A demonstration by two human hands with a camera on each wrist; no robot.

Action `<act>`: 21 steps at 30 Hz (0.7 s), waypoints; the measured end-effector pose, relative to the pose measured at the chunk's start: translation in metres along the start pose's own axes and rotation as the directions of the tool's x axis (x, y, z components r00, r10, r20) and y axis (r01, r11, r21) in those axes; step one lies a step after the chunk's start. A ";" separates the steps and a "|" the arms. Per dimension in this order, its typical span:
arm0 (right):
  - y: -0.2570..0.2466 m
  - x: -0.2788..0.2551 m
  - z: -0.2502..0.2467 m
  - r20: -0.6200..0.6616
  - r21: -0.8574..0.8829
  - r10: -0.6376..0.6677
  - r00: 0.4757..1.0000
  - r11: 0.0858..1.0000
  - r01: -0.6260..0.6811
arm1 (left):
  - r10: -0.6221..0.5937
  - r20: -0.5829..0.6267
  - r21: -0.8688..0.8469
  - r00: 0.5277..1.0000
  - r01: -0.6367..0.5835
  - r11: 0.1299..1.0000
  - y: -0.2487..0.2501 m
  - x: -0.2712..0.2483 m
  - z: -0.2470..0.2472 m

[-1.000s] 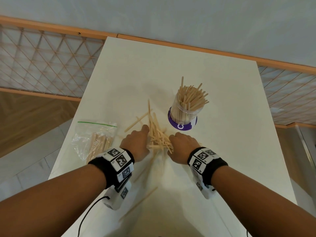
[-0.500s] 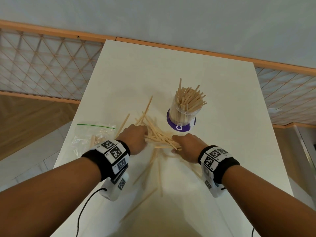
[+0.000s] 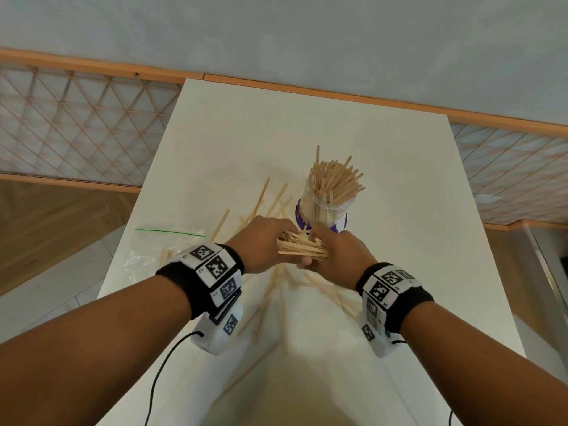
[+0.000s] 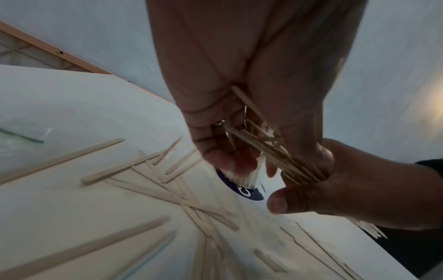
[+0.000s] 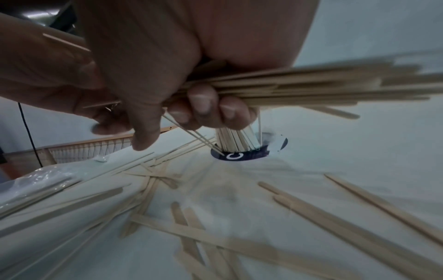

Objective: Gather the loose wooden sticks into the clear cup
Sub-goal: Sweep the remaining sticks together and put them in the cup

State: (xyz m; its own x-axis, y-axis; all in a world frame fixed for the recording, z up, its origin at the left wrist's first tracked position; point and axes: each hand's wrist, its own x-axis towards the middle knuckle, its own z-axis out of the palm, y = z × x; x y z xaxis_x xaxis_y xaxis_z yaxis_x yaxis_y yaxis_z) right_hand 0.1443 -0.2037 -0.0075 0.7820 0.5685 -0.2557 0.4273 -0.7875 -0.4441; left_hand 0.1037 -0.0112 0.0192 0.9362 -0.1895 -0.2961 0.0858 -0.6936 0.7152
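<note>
A clear cup point(image 3: 325, 207) packed with upright wooden sticks stands on a purple base mid-table. Just in front of it, both hands hold one bundle of sticks point(image 3: 302, 248) crosswise above the table. My left hand point(image 3: 264, 244) grips the bundle's left end, and its curled fingers point(image 4: 227, 161) show in the left wrist view. My right hand point(image 3: 341, 256) grips the right end, with its fingers point(image 5: 203, 106) wrapped round the bundle point(image 5: 311, 85). Several loose sticks point(image 3: 261, 198) lie flat on the white table point(image 3: 399, 179), and more loose sticks point(image 5: 239, 227) lie under the hands.
A clear zip bag point(image 3: 159, 250) holding a few sticks lies by the table's left edge. A lattice panel point(image 3: 76, 124) and a grey wall stand behind the table. A black cable point(image 3: 159, 376) hangs from my left wrist.
The hands swept scattered sticks together on the table, closed round them and lifted the bundle up, closer to the cup. Fewer sticks lie between the hands.
</note>
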 end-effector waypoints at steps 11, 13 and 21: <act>-0.009 0.005 0.000 -0.085 0.088 -0.067 0.994 0.993 0.074 | 0.003 0.094 -0.048 0.996 0.001 0.999 0.017 -0.001 -0.015; -0.012 0.006 0.002 -0.093 0.014 -0.070 0.993 0.997 0.071 | 0.013 0.132 -0.061 0.991 -0.005 0.998 0.017 -0.002 -0.020; -0.023 0.003 0.001 -0.256 0.050 -0.008 0.967 0.999 0.021 | 0.012 -0.034 -0.225 0.999 -0.019 0.974 0.024 -0.007 -0.020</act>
State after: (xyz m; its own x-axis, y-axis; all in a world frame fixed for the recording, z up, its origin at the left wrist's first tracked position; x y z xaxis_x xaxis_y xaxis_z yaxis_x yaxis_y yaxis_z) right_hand 0.1367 -0.1833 0.0015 0.8688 0.4947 -0.0237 0.4206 -0.7622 -0.4921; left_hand 0.1062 -0.0123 0.0511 0.9481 -0.1745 -0.2659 0.1420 -0.5160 0.8447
